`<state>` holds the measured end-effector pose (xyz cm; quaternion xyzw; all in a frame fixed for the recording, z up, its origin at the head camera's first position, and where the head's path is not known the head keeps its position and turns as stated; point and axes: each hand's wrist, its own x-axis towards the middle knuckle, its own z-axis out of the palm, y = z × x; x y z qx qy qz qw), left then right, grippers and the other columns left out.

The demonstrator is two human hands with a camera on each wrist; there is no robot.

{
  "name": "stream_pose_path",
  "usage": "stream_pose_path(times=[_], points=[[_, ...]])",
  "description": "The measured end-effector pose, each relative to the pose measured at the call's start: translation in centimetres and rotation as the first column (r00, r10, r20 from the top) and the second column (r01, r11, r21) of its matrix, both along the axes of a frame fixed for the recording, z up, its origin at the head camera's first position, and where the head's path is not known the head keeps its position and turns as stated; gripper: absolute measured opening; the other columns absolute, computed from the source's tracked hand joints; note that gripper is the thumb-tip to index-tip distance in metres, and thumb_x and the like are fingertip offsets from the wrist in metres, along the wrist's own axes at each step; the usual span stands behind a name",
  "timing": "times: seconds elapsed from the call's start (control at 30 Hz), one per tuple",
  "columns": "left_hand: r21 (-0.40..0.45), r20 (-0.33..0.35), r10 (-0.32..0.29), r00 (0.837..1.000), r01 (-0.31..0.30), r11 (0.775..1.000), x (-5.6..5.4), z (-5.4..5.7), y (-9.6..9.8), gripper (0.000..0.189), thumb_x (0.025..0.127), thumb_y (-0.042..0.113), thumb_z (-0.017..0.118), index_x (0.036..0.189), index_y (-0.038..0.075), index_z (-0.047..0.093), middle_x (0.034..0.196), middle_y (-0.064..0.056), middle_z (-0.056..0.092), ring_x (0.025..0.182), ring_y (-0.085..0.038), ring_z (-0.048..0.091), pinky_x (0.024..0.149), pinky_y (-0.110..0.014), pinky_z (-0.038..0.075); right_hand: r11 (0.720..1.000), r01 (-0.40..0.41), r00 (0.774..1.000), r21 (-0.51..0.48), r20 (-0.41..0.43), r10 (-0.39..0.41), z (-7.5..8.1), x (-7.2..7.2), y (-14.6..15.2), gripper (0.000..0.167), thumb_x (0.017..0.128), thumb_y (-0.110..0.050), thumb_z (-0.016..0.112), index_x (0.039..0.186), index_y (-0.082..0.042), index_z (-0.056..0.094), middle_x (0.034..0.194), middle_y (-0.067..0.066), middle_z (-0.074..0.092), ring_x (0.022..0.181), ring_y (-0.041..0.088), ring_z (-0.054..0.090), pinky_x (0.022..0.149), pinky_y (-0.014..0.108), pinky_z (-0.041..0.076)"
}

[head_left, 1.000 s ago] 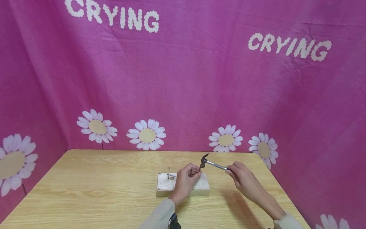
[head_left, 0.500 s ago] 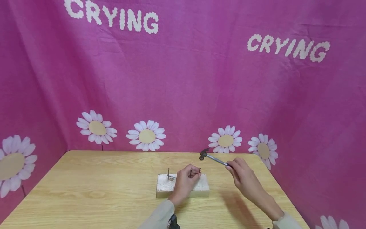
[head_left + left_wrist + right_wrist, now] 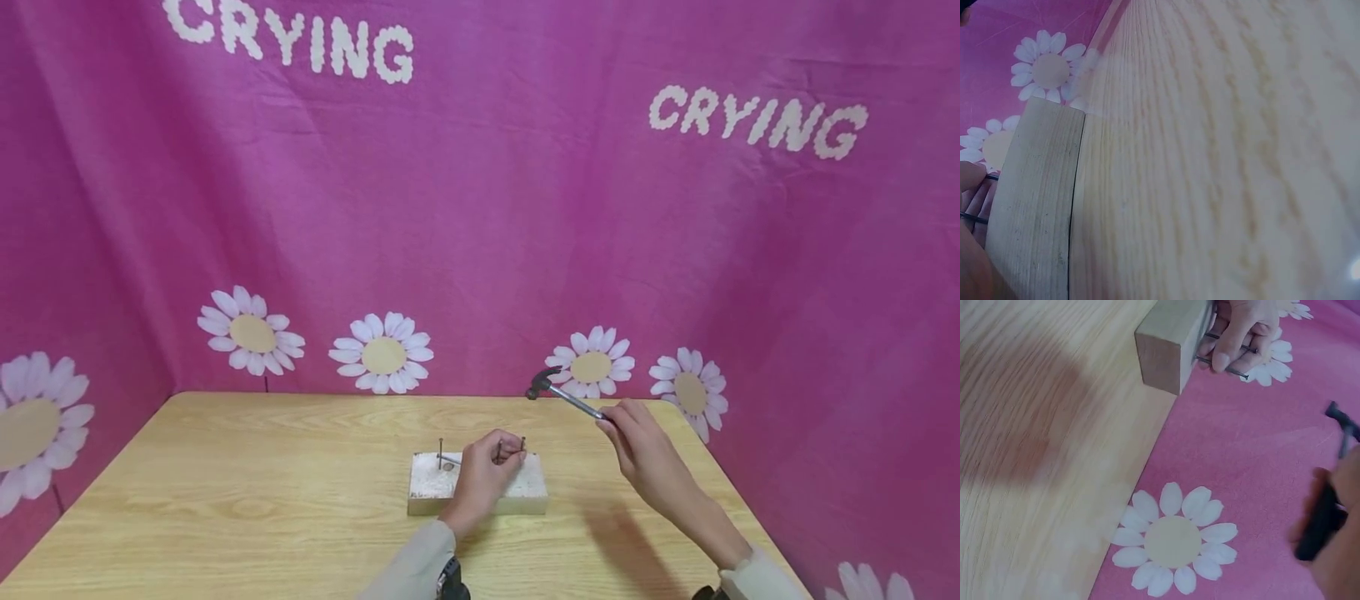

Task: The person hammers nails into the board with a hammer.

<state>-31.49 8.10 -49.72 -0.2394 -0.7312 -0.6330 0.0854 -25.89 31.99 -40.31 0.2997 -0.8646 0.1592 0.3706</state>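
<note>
My left hand (image 3: 483, 477) rests over a pale wooden block (image 3: 534, 485), its thumb and finger pinching an upright nail (image 3: 523, 442) near the block's right end. A second nail (image 3: 498, 452) stands among those fingers; both nails show beside the thumb in the right wrist view. At the block's left end another nail (image 3: 441, 452) stands upright, and a nail-like rod (image 3: 452, 460) lies tilted next to it, partly covered by the hand. My right hand (image 3: 651, 458) grips the dark handle of a claw hammer (image 3: 543, 383), whose head hangs in the air above the pinched nail.
The block lies on a wood-grain table (image 3: 262, 483). A pink cloth (image 3: 487, 208) with daisies and white lettering hangs behind and at both sides of it. A dark round spot (image 3: 448, 467) marks the block's top near the left nail.
The hammer head has risen from the pinched nail's top to well above it, the right hand lifting with it. My left hand and the block keep their places.
</note>
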Motion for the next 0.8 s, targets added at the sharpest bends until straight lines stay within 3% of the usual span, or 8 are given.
stream_pose_path(times=[0.17,0.3,0.4,0.6,0.8], points=[[0.003,0.021,0.004,1.0,-0.005,1.0,0.1,0.0,0.2,0.011,0.093,-0.002,0.075,0.105,-0.001,0.072,0.096,-0.01,0.077,0.087,-0.021,0.072,0.077,-0.02,0.06,0.991,0.065,0.99,0.116,0.118,-0.079,-0.4,0.8,0.5,0.012,0.09,0.003,0.076,0.091,-0.007,0.07,0.08,-0.01,0.049,0.075,0.006,0.046,0.058,0.024,0.044],[0.004,0.024,0.005,1.0,-0.005,1.0,0.0,0.1,0.2,0.013,0.094,-0.002,0.074,0.106,-0.004,0.072,0.097,-0.01,0.077,0.087,-0.02,0.072,0.077,-0.019,0.059,0.996,0.088,0.996,0.024,0.031,-0.088,-0.4,0.6,0.7,0.008,0.093,0.002,0.074,0.096,-0.004,0.069,0.082,-0.006,0.05,0.076,0.009,0.045,0.06,0.025,0.042],[-0.004,0.014,0.002,1.0,-0.002,1.0,0.0,0.0,0.0,0.013,0.095,-0.001,0.074,0.107,-0.004,0.072,0.098,-0.01,0.077,0.088,-0.018,0.072,0.078,-0.02,0.059,0.998,0.052,0.999,-0.042,-0.013,-0.053,-0.6,0.5,0.3,0.007,0.094,0.003,0.072,0.099,-0.001,0.069,0.084,-0.003,0.052,0.079,0.01,0.045,0.063,0.026,0.042],[0.007,0.01,0.0,1.0,0.0,1.0,-0.1,-0.1,0.2,0.012,0.093,-0.004,0.074,0.105,-0.004,0.071,0.097,-0.012,0.077,0.087,-0.017,0.072,0.078,-0.021,0.06,0.995,0.027,1.0,0.099,-0.004,-0.027,-0.9,0.3,-0.1,0.016,0.085,0.004,0.079,0.095,-0.005,0.07,0.081,-0.008,0.05,0.076,0.009,0.046,0.059,0.024,0.043],[-0.004,0.023,-0.011,1.0,0.011,1.0,0.1,0.0,0.0,0.011,0.095,-0.002,0.073,0.106,0.0,0.072,0.101,-0.012,0.078,0.09,-0.02,0.073,0.08,-0.021,0.06,0.998,0.011,1.0,-0.064,-0.021,-0.012,-0.7,0.3,-0.4,0.003,0.099,-0.001,0.068,0.102,-0.001,0.069,0.086,-0.003,0.052,0.081,0.01,0.045,0.066,0.022,0.04]])
